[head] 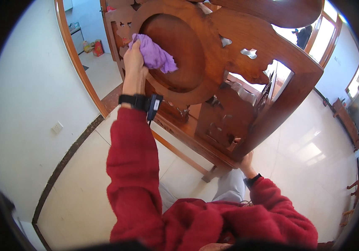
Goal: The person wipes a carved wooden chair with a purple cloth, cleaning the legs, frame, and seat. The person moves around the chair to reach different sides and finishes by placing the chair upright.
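Note:
A carved reddish-brown wooden furniture back (195, 18) with cut-out openings rises before me, tilted in this view. In my left hand (134, 59) is a bunched purple cloth (154, 55), which lies over the left rim of the round recessed panel (179, 40). The cloth's loose end hangs over the recess. My right hand (246, 161) grips the lower right corner of the wooden frame (280, 109). Its fingertips show through a gap, while the palm is partly hidden behind the post.
At left stands a white wall (35, 94) with a socket (57, 127) and dark skirting. A doorway (82, 59) beyond shows a red box (97, 48) on the floor. Far right, a person (304, 36) stands near a bright window. Pale tiles (292, 150) cover the floor.

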`<state>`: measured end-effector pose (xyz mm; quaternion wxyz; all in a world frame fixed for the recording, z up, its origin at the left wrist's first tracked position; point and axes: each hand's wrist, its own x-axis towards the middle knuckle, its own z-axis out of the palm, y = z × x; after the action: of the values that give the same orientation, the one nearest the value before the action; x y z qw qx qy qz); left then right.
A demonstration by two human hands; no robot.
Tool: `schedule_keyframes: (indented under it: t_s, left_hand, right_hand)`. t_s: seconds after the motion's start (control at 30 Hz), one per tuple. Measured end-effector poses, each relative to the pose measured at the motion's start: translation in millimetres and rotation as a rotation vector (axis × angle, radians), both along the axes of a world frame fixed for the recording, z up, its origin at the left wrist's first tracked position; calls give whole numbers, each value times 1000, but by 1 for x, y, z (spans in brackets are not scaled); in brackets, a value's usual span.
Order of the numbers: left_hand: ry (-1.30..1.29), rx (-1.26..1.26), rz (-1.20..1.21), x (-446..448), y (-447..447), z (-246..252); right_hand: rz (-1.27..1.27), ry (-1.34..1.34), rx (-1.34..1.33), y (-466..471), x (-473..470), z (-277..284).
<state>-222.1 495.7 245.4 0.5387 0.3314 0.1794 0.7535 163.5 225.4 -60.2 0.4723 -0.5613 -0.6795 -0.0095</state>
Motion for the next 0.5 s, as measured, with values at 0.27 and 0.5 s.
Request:
schedule_keyframes:
  t_s: [0.27,0.5]
  left_hand:
    - [32,59,51,15,-3,34]
    - [535,427,465,33,-20,33]
  right_hand:
    - [78,270,-21,1,-12,12]
    - [140,293,-29,-2,-12,15]
